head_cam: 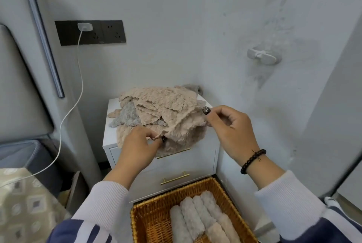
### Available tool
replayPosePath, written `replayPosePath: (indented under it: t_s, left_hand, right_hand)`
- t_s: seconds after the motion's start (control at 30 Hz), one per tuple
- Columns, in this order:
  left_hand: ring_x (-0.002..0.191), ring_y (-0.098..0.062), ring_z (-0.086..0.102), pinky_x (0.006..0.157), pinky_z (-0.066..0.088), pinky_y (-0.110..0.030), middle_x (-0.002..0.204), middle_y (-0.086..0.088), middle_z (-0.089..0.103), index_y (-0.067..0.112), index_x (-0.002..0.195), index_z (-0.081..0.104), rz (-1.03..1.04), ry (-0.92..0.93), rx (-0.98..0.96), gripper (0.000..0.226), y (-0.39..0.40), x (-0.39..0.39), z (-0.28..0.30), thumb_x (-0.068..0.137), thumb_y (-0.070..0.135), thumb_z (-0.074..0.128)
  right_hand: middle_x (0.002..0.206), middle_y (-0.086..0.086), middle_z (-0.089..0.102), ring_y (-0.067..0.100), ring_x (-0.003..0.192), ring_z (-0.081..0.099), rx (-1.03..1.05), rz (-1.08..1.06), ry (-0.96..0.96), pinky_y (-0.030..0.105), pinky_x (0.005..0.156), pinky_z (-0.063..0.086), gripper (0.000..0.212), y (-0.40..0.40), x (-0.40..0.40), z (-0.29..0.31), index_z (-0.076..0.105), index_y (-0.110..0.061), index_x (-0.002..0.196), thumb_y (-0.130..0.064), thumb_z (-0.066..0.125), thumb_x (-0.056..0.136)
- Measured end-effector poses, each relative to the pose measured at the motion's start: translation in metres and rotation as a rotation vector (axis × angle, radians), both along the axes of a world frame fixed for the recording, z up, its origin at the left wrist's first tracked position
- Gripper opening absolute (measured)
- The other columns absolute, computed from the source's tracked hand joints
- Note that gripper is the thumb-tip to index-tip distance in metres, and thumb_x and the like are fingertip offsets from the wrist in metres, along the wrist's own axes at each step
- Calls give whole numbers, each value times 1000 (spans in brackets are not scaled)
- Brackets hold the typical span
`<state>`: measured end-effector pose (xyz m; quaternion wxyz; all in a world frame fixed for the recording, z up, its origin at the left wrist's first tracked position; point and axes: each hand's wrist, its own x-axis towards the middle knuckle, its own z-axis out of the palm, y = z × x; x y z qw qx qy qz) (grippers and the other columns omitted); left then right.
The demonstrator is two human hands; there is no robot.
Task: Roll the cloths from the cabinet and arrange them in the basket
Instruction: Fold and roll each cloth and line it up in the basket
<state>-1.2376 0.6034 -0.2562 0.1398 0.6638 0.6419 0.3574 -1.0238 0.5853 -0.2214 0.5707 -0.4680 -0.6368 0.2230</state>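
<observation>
— What do you have at your far left?

— A black socket strip (90,32) on the wall, with a white charger (84,26) plugged in and its cable hanging down.

— And your left hand (137,147)?

— You pinch one corner of a beige cloth (182,125) with it, at the front edge of the white cabinet (166,164).

— Where are the other cloths?

— The pile of cloths (156,105), beige and grey, lies on top of the cabinet. Below it, the wicker basket (156,207) on the floor holds rolled cloths (197,217) side by side.

— Your right hand (229,127)?

— You pinch the same cloth's other corner, fingers curled on it; a dark bead bracelet (252,161) is on that wrist. A white hook (262,56) sits on the wall above it.
</observation>
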Motion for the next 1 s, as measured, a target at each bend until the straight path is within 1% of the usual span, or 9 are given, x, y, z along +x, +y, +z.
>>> replayPosePath:
  t_s: [0.1, 0.2, 0.33, 0.47, 0.57, 0.73, 0.83, 0.9, 1.0]
  left_hand:
    - [95, -11, 53, 79, 41, -30, 96, 5, 61, 15, 69, 69, -29, -59, -52, 17, -3, -8, -5, 82, 25, 74]
    - [98, -14, 58, 86, 45, -32, 105, 4, 65, 18, 75, 69, -84, -196, -94, 15, -11, -10, 0, 88, 26, 69]
    - [67, -16, 55, 66, 47, -37, 77, -2, 63, 21, 82, 60, -82, -249, -67, 16, -20, -11, -2, 96, 28, 56]
    - [70, -17, 59, 67, 51, -37, 80, -6, 68, 16, 86, 63, 35, -283, -66, 19, -27, -19, -11, 92, 34, 63]
    - [75, -19, 67, 72, 54, -35, 83, -4, 72, 20, 88, 69, 114, -448, -26, 15, -31, -25, -8, 86, 34, 71]
    - [73, -19, 64, 79, 55, -43, 77, -16, 68, 24, 84, 73, 155, -625, 56, 8, -31, -32, -10, 85, 32, 73]
    - [71, -22, 51, 74, 51, -40, 72, -17, 59, -2, 83, 65, 162, -665, 22, 44, -26, -33, -10, 78, 40, 77]
    - [68, -21, 50, 70, 48, -37, 70, -12, 56, -6, 77, 61, 133, -630, -44, 52, -23, -32, -9, 75, 42, 79]
    - [67, -20, 55, 69, 50, -35, 68, -10, 61, 2, 66, 66, 80, -570, -128, 37, -21, -24, -6, 77, 35, 79]
  right_hand:
    - [50, 1, 54, 18, 51, 51, -110, -107, -61, 28, 54, 47, 50, 5, 17, -2, 57, -7, 54, -45, 66, 85]
    - [48, 6, 39, 14, 48, 41, -222, -177, -104, 22, 50, 36, 62, 10, 29, -6, 43, -4, 49, -50, 71, 77]
    - [47, -9, 46, 2, 42, 41, -327, -91, -257, 8, 44, 35, 35, 14, 30, -12, 52, -10, 54, -22, 76, 76]
    - [61, -15, 47, 1, 54, 40, -349, 17, -483, 7, 44, 34, 14, 6, 24, -16, 62, -17, 72, -5, 67, 76]
    - [81, -11, 59, -1, 71, 46, -362, 34, -564, 5, 50, 33, 20, 9, 27, -21, 63, -19, 78, 1, 61, 77]
    - [78, -9, 62, -2, 61, 48, -348, 62, -545, 3, 50, 37, 26, 4, 29, -16, 61, -16, 72, 5, 50, 81]
    - [69, -7, 67, 16, 57, 55, -400, 77, -547, 20, 55, 48, 32, 1, 31, -14, 72, -19, 73, 0, 49, 84]
    - [51, -7, 57, 16, 46, 43, -552, 118, -410, 27, 55, 47, 27, -2, 30, -15, 77, -16, 82, -6, 53, 88]
    - [70, 0, 56, 14, 57, 59, -827, 249, -267, 29, 61, 57, 19, -13, 22, -15, 71, 0, 95, -14, 59, 91]
